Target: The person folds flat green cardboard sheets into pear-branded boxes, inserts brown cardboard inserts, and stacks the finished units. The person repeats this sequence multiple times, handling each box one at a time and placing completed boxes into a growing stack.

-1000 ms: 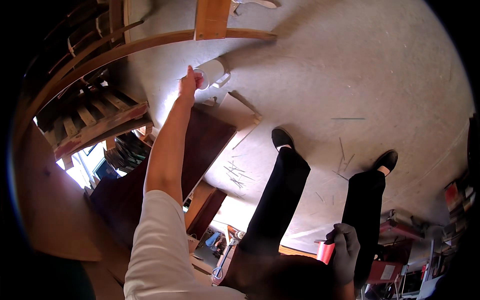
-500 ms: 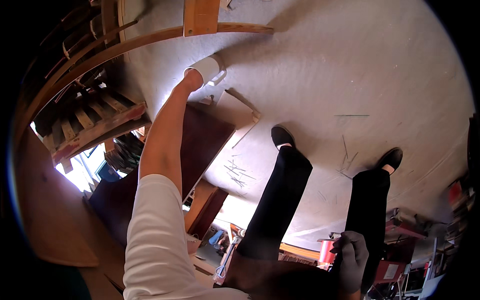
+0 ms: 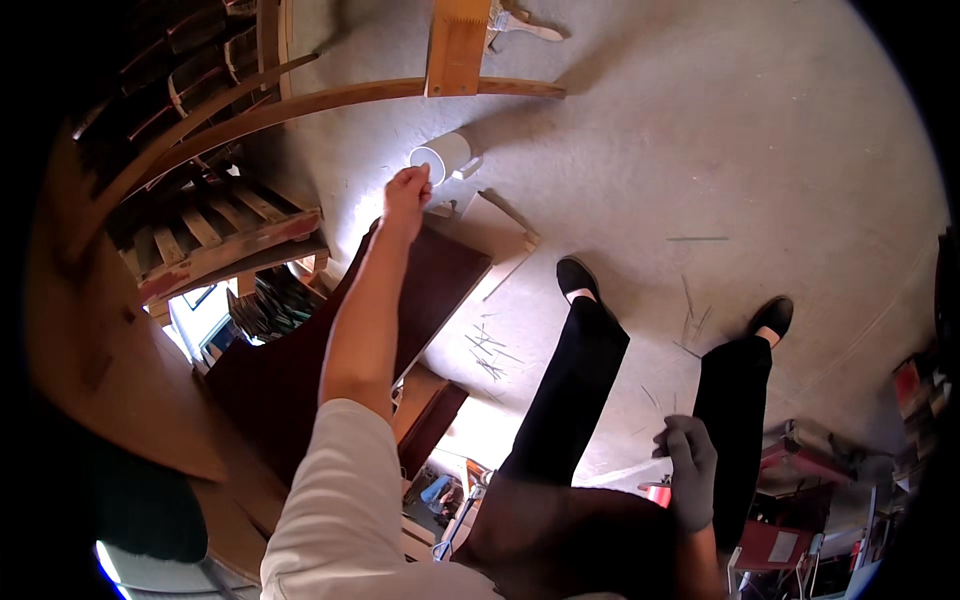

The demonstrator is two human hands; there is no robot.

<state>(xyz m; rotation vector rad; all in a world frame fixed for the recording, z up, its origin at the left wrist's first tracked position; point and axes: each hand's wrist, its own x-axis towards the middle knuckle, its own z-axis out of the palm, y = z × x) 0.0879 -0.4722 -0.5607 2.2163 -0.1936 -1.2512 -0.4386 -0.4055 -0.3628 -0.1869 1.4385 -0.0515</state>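
Note:
My left hand (image 3: 408, 192), bare, is held just beside the rim of a white jug (image 3: 452, 155) with a side handle, which stands on the floor. Its fingers are curled closed; whatever they hold, if anything, is too small or hidden to make out. Below the hand and forearm lies a dark red-brown panel (image 3: 440, 275). Near my lap is my right hand (image 3: 692, 475) in a grey glove, its fingers bent inward, and I cannot make out what is between them. Behind that hand a red object (image 3: 657, 494) is partly hidden.
A curved wooden rail (image 3: 350, 98) with an upright board (image 3: 458, 50) spans the far left. Beyond it lies a brush (image 3: 530, 27). Cardboard (image 3: 495, 240) rests beside the dark panel. Thin strips (image 3: 488, 350) are scattered on the floor (image 3: 800, 150). A wooden pallet (image 3: 220, 235) is at left.
My left hand has come out of the white jug and drawn back toward me, its fingers closed. My gloved right hand has risen slightly. The view has shifted a little.

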